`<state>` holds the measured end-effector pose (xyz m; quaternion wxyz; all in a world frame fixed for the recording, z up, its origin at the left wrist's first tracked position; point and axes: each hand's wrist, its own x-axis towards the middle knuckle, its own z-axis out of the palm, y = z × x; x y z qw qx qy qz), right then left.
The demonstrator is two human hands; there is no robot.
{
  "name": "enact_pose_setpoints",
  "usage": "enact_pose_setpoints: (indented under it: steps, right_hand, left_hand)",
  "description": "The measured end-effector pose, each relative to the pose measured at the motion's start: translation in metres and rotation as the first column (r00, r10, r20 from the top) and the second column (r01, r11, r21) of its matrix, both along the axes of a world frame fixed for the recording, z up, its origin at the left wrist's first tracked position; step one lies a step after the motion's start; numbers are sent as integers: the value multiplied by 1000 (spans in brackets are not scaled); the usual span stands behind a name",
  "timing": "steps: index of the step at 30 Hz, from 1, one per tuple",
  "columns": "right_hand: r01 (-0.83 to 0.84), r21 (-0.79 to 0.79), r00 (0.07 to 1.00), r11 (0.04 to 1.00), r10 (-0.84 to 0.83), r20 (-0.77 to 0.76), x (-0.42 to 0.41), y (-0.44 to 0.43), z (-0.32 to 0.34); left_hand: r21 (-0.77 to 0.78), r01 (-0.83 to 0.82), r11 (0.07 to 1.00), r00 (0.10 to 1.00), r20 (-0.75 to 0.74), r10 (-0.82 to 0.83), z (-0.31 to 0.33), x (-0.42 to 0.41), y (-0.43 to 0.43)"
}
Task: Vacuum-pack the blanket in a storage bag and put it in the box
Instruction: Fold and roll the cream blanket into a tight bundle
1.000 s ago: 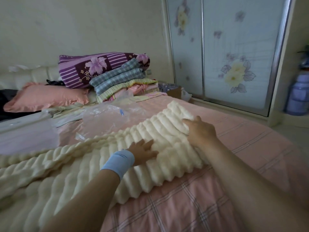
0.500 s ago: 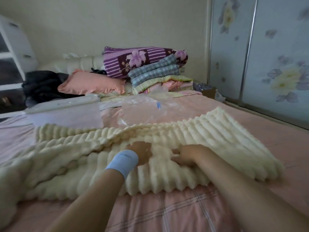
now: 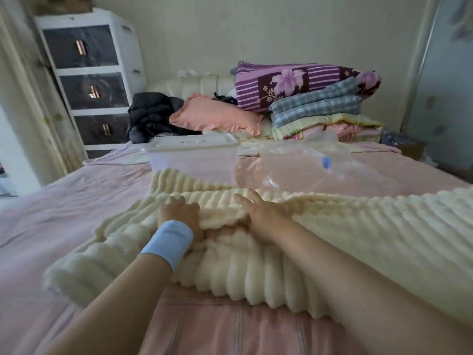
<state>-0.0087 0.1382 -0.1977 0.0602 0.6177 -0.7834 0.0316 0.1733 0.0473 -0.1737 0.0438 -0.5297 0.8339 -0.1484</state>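
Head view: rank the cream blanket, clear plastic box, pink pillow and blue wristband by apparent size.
1. cream blanket
2. clear plastic box and pink pillow: look alike, unranked
3. blue wristband, smallest despite being nearest

A pink-sheeted bed (image 3: 64, 213) carries a cream ribbed blanket (image 3: 256, 272) across its near end, a clear lidded box (image 3: 194, 160) and clear storage bag (image 3: 302, 165) just beyond, and a pillow (image 3: 215, 116), dark clothes (image 3: 151, 114) and folded bedding (image 3: 320, 111) at its head.
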Motion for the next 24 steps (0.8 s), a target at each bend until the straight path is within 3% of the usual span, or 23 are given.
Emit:
enact_pose_setpoints:
  steps: [2,5,7,9,11,13,14,17,19,21,24]
  right_hand:
    - [-43,33,999,999,42,20,2,-26,-2]
    - [-45,49,999,998,46,-16,0,-47,-1]
    - [-14,-21,1000,1000,14,-22,-6,-59,4]
    - [33,-189,999,981,-36,-9,-17,-78,17]
    - [118,-354,993,928,-111,41,-30,-90,34]
    - [238,-364,965,901,-177,192,-47,-102,44]
    - [293,-274,934,916,-212,288,-55,-107,45]
    - [235,137,878,962,-271,394,-57,-109,35]
    - [80,173,908,982,-143,393,-41,-112,22]
    - [-39,167,917,985,-31,398,-21,-114,6]
    - [-73,358,944,931,-51,325,1,-121,-22]
  left_hand:
    - [31,-77,997,993,96,74,9,6,-19]
    - [243,-164,956,970,217,111,21,13,-39]
    - [345,-191,919,958,269,98,34,13,-49]
    - [267,-113,957,991,104,88,56,3,-64]
    - [120,-8,993,965,-261,39,73,-11,-86]
    - [80,120,990,864,-499,-64,73,-20,-106]
    - [102,185,977,846,-522,-105,70,-23,-110]
    - [37,292,956,891,-374,-258,49,-18,-115]
    - [-37,330,943,923,-194,-331,34,-3,-118]
    - [96,232,968,971,-76,-226,16,16,-122]
    - [328,-84,941,996,43,74,-15,57,-132]
